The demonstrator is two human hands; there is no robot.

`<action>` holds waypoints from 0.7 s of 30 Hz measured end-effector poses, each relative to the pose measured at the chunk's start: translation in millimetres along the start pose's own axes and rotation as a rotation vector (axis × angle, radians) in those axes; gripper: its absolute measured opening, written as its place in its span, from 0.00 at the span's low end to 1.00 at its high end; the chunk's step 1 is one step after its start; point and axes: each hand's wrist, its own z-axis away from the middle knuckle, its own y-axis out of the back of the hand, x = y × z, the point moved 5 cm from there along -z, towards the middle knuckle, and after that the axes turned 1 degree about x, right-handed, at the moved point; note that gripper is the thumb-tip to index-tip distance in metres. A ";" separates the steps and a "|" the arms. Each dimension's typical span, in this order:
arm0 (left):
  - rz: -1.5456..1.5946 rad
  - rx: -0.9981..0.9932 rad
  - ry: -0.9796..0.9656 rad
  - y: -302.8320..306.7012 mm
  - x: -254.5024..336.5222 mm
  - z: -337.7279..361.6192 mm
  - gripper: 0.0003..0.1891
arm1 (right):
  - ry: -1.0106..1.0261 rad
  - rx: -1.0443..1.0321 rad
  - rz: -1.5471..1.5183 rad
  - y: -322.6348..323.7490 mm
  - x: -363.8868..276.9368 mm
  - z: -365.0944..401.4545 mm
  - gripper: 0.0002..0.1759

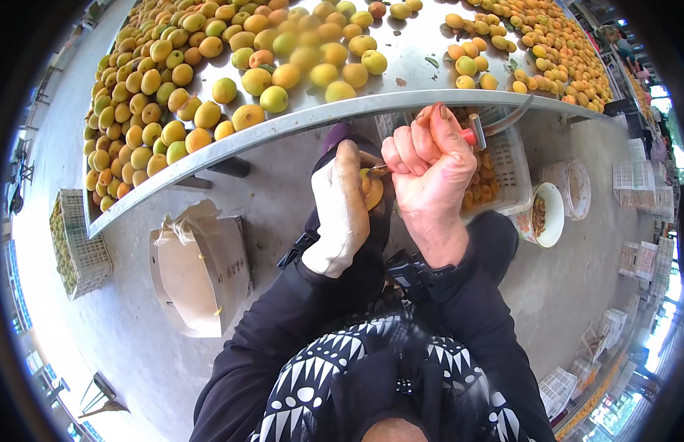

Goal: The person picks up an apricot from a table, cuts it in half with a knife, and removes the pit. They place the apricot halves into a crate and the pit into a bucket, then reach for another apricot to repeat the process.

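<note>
By the bench's near edge (320, 118), the half-curled left hand (339, 206) should steady its fruit (372, 191) for the seemingly pointed tool (469, 137) the right hand (433, 177) clenches.

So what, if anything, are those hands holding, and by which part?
The gloved left hand holds a yellow fruit by its side, partly hidden; the bare right hand grips a curved-ended tool by its red handle.

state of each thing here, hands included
Held fruit: partly hidden, cut or whole unclear
Left hand: gloved, closed around that fruit
Red-handled tool: gripped, curved metal end sticking out
Right hand: bare, closed around that tool
Metal table: partly covered with loose fruit
Cardboard box: open
Bowl: partly filled, brown bits
Right-side crate: open, fruit inside
Left-side crate: open, fruit inside
</note>
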 end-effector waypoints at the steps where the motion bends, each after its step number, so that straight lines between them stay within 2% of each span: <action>1: -0.055 -0.032 0.010 0.8 1.1 -0.1 0.28 | -0.034 0.031 0.005 2.2 0.2 0.3 0.15; 3: -0.109 -0.058 0.022 0.9 4.7 0.0 0.28 | -0.060 0.062 0.015 0.5 0.5 1.3 0.16; 6: -0.020 -0.083 0.113 0.9 9.7 2.0 0.29 | -0.118 0.098 0.018 6.4 3.8 0.3 0.20; 8: 0.003 -0.175 0.143 -0.6 13.8 3.6 0.29 | -0.145 0.095 0.008 8.8 6.0 -0.5 0.21; 12: 0.012 -0.180 0.168 1.7 13.8 2.3 0.29 | -0.168 0.035 -0.017 12.8 9.5 -3.1 0.22; 14: 0.007 -0.203 0.203 0.8 17.0 4.0 0.29 | -0.193 0.078 -0.018 13.7 10.2 -0.9 0.23; 18: 0.035 -0.261 0.158 3.8 13.5 2.4 0.28 | -0.189 0.111 -0.003 15.2 12.4 -1.8 0.24; 21: 0.012 -0.295 0.158 6.8 10.9 -0.5 0.28 | -0.186 0.061 -0.027 16.8 13.1 -2.3 0.25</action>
